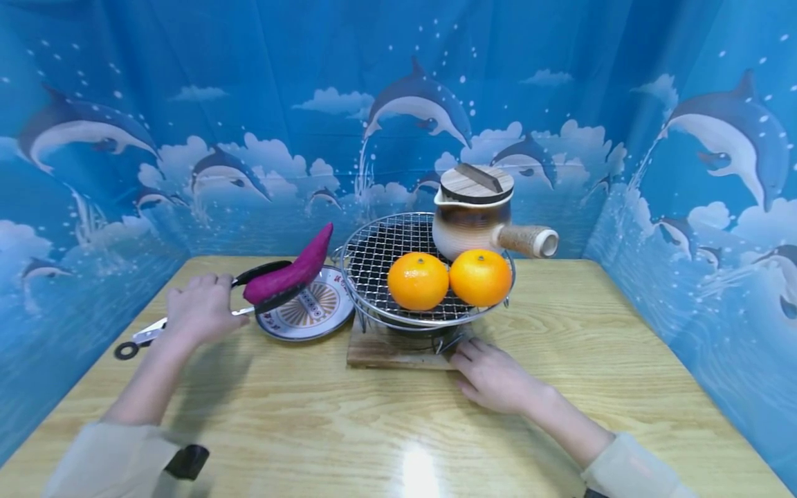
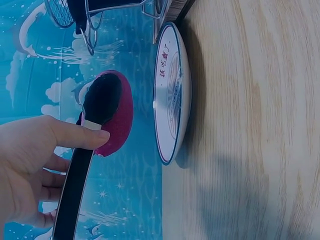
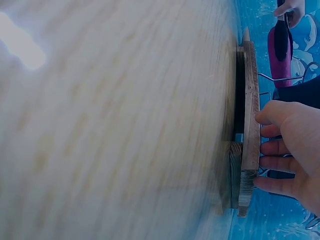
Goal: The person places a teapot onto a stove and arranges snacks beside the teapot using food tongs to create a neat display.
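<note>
My left hand (image 1: 202, 308) grips black-and-silver tongs (image 2: 76, 185), its thumb along one arm. The tongs' black tips pinch a purple sweet potato (image 1: 299, 271), tilted with its pointed end up to the right. Below it lies a white patterned plate (image 1: 333, 319); in the left wrist view the sweet potato is clear of the plate. My right hand (image 1: 495, 373) rests its fingertips on the edge of the wooden board (image 3: 251, 107), beside a wire leg of the round grill stove (image 1: 373, 266). Its fingers are loosely extended.
Two oranges, a left one (image 1: 417, 282) and a right one (image 1: 481, 278), sit on the grill mesh. Behind them stands a clay pot (image 1: 461, 228) with a wooden lid, its side handle jutting right. A dolphin-print curtain (image 1: 261, 104) surrounds the wooden table (image 1: 299, 415).
</note>
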`<state>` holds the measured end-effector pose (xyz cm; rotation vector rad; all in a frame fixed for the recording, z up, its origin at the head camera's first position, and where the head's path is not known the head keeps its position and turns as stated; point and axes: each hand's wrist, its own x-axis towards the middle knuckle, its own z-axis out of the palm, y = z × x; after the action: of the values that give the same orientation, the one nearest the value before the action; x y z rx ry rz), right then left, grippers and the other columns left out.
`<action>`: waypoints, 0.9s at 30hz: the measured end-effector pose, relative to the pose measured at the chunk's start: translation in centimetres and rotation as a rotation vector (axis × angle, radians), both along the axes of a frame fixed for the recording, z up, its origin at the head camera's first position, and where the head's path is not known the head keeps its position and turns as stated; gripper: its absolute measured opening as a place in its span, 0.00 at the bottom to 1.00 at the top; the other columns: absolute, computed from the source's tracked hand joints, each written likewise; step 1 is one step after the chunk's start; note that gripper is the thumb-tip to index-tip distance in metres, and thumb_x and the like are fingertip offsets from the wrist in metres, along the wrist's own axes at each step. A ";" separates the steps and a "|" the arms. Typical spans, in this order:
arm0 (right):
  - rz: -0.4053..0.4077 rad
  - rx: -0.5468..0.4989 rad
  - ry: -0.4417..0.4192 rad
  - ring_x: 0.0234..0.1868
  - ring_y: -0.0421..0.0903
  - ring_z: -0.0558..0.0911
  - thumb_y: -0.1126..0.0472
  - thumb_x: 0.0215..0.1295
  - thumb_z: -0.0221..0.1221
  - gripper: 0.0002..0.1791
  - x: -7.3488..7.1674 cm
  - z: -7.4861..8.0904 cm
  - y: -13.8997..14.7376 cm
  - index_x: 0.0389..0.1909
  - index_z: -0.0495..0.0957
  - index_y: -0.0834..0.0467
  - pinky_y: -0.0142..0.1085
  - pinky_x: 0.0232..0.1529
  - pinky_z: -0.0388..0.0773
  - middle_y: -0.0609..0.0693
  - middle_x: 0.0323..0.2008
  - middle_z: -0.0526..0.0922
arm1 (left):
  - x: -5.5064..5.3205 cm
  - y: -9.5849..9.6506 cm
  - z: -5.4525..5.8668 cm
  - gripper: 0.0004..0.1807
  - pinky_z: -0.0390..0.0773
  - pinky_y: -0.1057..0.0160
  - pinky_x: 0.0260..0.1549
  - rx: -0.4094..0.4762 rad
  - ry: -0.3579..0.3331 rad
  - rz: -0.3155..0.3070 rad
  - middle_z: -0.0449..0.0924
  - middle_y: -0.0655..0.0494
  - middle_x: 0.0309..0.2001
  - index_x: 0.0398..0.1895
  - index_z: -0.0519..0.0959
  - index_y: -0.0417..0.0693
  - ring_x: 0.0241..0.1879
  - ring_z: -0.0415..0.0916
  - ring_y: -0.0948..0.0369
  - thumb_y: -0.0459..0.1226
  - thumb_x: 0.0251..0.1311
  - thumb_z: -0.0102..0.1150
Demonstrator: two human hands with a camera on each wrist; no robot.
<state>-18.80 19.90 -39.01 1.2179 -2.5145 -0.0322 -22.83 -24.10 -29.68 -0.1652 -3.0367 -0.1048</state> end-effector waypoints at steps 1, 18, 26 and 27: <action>0.001 -0.001 0.002 0.43 0.51 0.77 0.56 0.53 0.63 0.13 0.0 0.0 0.0 0.37 0.76 0.58 0.46 0.52 0.71 0.52 0.38 0.77 | 0.0 0.0 0.1 0.47 0.58 0.30 0.45 0.000 -0.002 0.003 0.66 0.25 0.49 0.56 0.63 0.23 0.50 0.61 0.32 0.52 0.43 0.67; -0.007 0.004 -0.004 0.45 0.52 0.77 0.55 0.54 0.63 0.14 0.0 0.0 -0.1 0.39 0.76 0.58 0.46 0.53 0.71 0.53 0.40 0.77 | 0.0 0.1 0.7 0.49 0.53 0.28 0.48 0.029 -0.009 0.037 0.63 0.25 0.53 0.58 0.63 0.24 0.53 0.58 0.32 0.53 0.43 0.68; -0.008 0.007 0.000 0.45 0.52 0.77 0.55 0.54 0.63 0.14 0.0 0.0 0.0 0.38 0.76 0.58 0.46 0.53 0.71 0.53 0.39 0.77 | -0.1 0.4 1.1 0.50 0.54 0.28 0.48 0.043 -0.010 0.041 0.62 0.25 0.54 0.58 0.63 0.24 0.53 0.58 0.32 0.54 0.42 0.68; -0.008 0.008 -0.001 0.45 0.52 0.77 0.55 0.54 0.63 0.14 0.0 0.0 0.0 0.38 0.76 0.58 0.46 0.53 0.71 0.53 0.39 0.77 | -0.1 0.4 1.1 0.50 0.54 0.28 0.48 0.043 -0.011 0.041 0.62 0.25 0.54 0.58 0.62 0.24 0.53 0.58 0.32 0.54 0.42 0.68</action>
<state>-18.77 19.88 -38.99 1.2105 -2.5226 -0.0435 -22.89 -23.73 -28.54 -0.0990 -3.0437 -0.1685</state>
